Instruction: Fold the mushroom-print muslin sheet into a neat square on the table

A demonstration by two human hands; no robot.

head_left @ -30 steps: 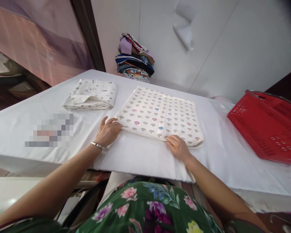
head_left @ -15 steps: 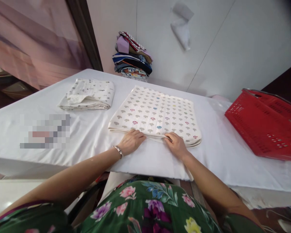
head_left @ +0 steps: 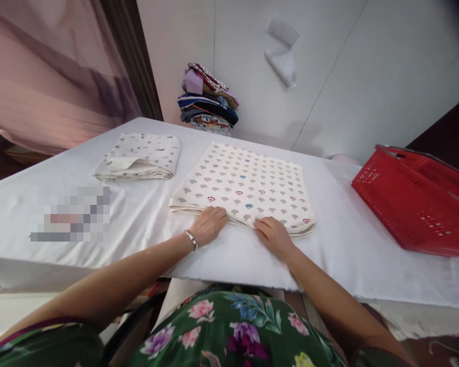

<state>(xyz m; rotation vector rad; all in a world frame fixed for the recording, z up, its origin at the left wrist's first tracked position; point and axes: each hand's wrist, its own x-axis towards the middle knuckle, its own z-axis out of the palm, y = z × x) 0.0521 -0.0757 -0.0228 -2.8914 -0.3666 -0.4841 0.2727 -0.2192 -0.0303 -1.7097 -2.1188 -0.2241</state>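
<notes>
A cream cloth [head_left: 248, 188] printed with grey mushrooms and a few coloured ones lies folded in layers on the white-covered table. Its near edge is pinched by my left hand [head_left: 208, 224], left of the middle, fingers curled over the layers. Farther right along that same edge, my right hand [head_left: 273, 234] grips too, with its fingers on top and the thumb mostly hidden. Between the two hands the edge bows slightly and the layers show. Another folded white cloth [head_left: 141, 155] with small dark prints sits to the left, one corner flap loose.
At the right end of the table stands a red plastic basket [head_left: 413, 199]. A blurred-out flat object [head_left: 71, 214] lies at the left. Beyond the far edge rises a stack of folded clothes [head_left: 208, 99]. A pink curtain [head_left: 53, 76] hangs at the left, and the table's front edge is close to my body.
My right hand has shifted slightly left along the near edge, and its fingers now lie more over the top. The cloth stays in place; the view has tilted up a little.
</notes>
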